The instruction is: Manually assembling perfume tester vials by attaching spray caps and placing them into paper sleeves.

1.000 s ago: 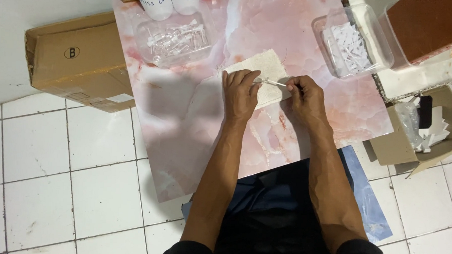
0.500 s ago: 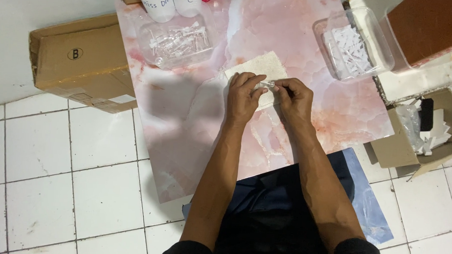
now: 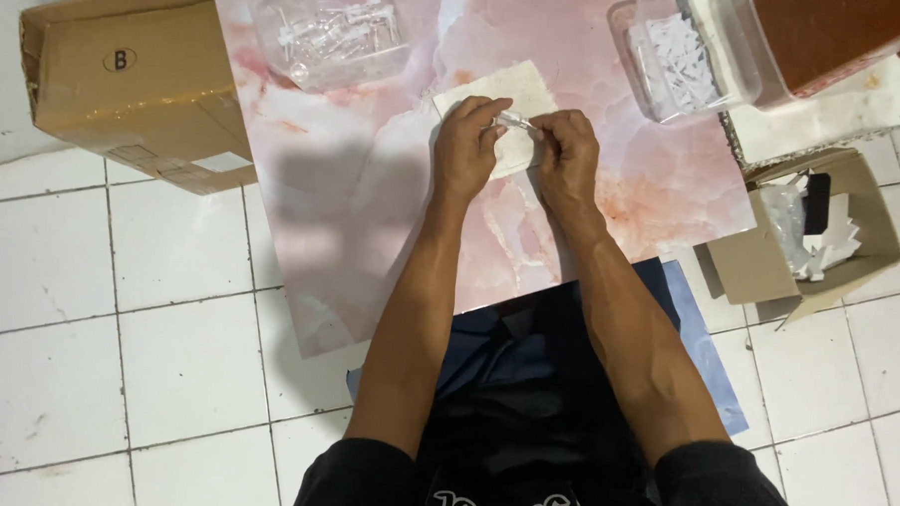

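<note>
Centrally, a small clear tube (image 3: 515,121) lies crosswise between both hands, its long axis running left to right above a pale pad (image 3: 495,98) on the pink counter (image 3: 372,200). Left hand (image 3: 466,149) and right hand (image 3: 570,159) pinch its ends, fingers curled, wrists resting low, both equally near.

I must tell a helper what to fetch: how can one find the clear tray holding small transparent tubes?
On the pink marbled board, look at its far left corner. The clear plastic tray of small transparent tubes lies there; the other clear container, far right, holds white paper strips.
</note>
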